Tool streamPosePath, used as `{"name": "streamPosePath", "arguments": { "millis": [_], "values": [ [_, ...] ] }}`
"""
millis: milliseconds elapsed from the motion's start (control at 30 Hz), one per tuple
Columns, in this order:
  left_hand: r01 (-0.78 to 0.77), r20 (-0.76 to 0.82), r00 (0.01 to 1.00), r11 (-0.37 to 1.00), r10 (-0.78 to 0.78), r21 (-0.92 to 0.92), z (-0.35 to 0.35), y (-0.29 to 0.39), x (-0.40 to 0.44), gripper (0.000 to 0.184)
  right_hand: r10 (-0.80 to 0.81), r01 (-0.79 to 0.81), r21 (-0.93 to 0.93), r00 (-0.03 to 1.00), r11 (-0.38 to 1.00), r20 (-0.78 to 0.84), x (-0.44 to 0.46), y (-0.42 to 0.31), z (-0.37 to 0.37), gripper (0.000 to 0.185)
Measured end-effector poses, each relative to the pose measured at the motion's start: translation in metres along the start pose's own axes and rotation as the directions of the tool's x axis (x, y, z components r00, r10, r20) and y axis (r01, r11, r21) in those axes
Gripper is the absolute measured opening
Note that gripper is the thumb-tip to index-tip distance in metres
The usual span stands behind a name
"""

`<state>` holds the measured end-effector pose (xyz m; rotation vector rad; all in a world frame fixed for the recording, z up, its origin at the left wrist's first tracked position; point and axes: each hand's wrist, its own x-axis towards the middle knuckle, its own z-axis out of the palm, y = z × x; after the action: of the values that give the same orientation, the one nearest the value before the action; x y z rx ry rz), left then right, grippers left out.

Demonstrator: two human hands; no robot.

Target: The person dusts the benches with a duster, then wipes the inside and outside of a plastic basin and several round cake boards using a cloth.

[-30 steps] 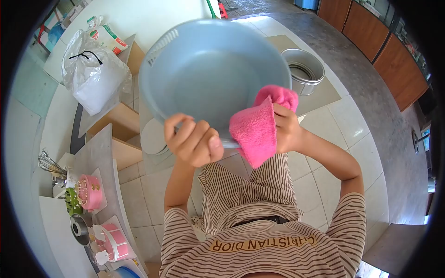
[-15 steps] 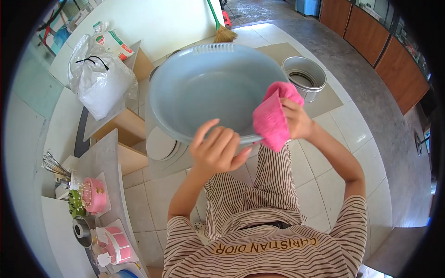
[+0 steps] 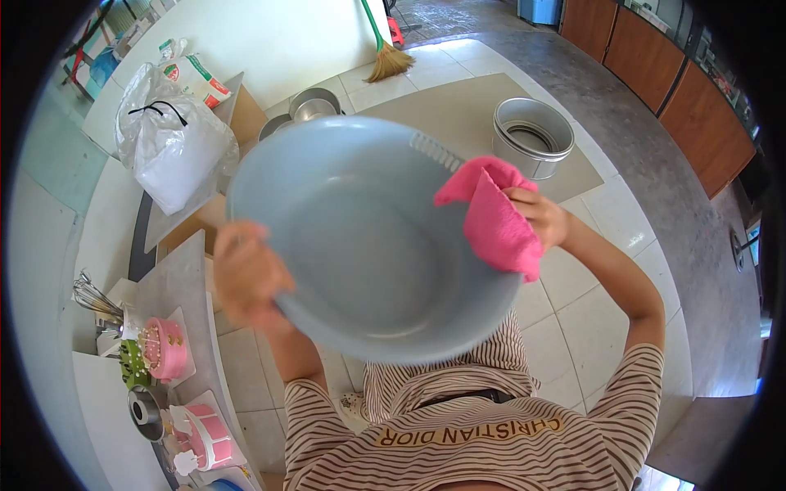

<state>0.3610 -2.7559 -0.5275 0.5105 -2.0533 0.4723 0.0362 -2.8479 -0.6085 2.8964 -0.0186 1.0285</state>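
Note:
A large grey-blue plastic basin (image 3: 360, 245) is held up in front of my body, its inside facing me and its slotted handle at the upper right. My left hand (image 3: 250, 274), blurred by motion, grips the basin's left rim. At the opposite side my right hand (image 3: 540, 217) is closed on a pink cloth (image 3: 499, 225), which drapes over the rim and down the inner wall. How far the right fingers reach onto the basin is hidden by the cloth.
Round metal cake tins (image 3: 534, 135) stand on a beige mat (image 3: 458, 102) beyond the basin. More metal pans (image 3: 315, 105) sit behind it. To the left, a shelf holds a pink cake (image 3: 168, 348), whisks (image 3: 97, 296) and a plastic bag (image 3: 180, 155). A broom (image 3: 389, 61) leans at the back.
The basin has come nearer and turned, its handle moving from the top to the upper right. My left hand moved left onto the rim. The cloth shifted slightly right and down.

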Motion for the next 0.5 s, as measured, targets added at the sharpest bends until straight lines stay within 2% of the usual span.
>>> {"name": "streamPosePath", "arguments": {
  "millis": [33,67,100,133,167,200,267,300,333,367,433,500],
  "values": [
    [0.019,-0.134,0.991,1.000,-0.019,-0.005,0.015,-0.016,-0.004,0.046,-0.001,0.001,0.001,1.000,1.000,0.001,0.003,-0.006,0.004,0.031],
    [0.031,-0.267,0.963,0.999,-0.032,-0.009,0.023,-0.026,-0.007,0.048,-0.002,0.000,-0.023,0.997,1.000,-0.075,0.008,-0.013,0.009,0.032],
    [0.020,-0.271,0.962,1.000,-0.020,-0.002,0.033,-0.014,-0.003,0.048,-0.009,0.000,-0.053,0.988,0.999,-0.153,0.013,-0.016,0.013,0.033],
    [0.003,-0.161,0.987,0.999,0.003,0.037,0.050,0.011,0.001,0.049,0.063,-0.077,-0.051,0.970,0.996,-0.233,0.019,-0.017,0.018,0.032],
    [-0.009,-0.044,0.999,0.997,0.012,0.071,0.060,0.026,0.000,0.050,0.065,-0.078,-0.047,0.970,0.996,-0.234,0.021,-0.017,0.019,0.032],
    [-0.002,-0.039,0.999,0.998,0.004,0.069,0.062,0.023,-0.008,0.050,0.020,-0.041,-0.085,0.972,0.996,-0.234,0.023,-0.016,0.018,0.031],
    [0.105,-0.126,0.988,0.989,-0.092,0.100,0.063,0.004,-0.020,0.050,-0.034,0.004,-0.128,0.972,0.992,-0.232,0.028,-0.018,0.020,0.030],
    [0.109,-0.132,0.987,0.989,-0.095,0.102,0.060,0.001,-0.022,0.050,0.053,-0.066,-0.048,0.970,0.997,-0.239,0.029,-0.024,0.021,0.032],
    [0.042,-0.203,0.979,0.997,-0.029,0.059,0.056,-0.002,-0.024,0.051,0.142,-0.138,0.033,0.960,0.990,-0.240,0.029,-0.028,0.021,0.033],
    [-0.037,-0.273,0.961,0.999,0.042,0.022,0.051,-0.006,-0.022,0.051,0.140,-0.137,0.029,0.960,0.990,-0.244,0.024,-0.021,0.020,0.033],
    [-0.084,-0.254,0.964,0.996,0.075,-0.025,0.024,-0.002,-0.013,0.049,0.150,-0.142,0.075,0.981,0.987,-0.121,0.008,0.003,0.015,0.038],
    [-0.124,-0.239,0.965,0.990,0.103,-0.073,0.012,-0.006,-0.012,0.047,0.177,-0.159,0.124,0.972,0.980,-0.156,0.010,0.016,0.002,0.040]
  ]
}}
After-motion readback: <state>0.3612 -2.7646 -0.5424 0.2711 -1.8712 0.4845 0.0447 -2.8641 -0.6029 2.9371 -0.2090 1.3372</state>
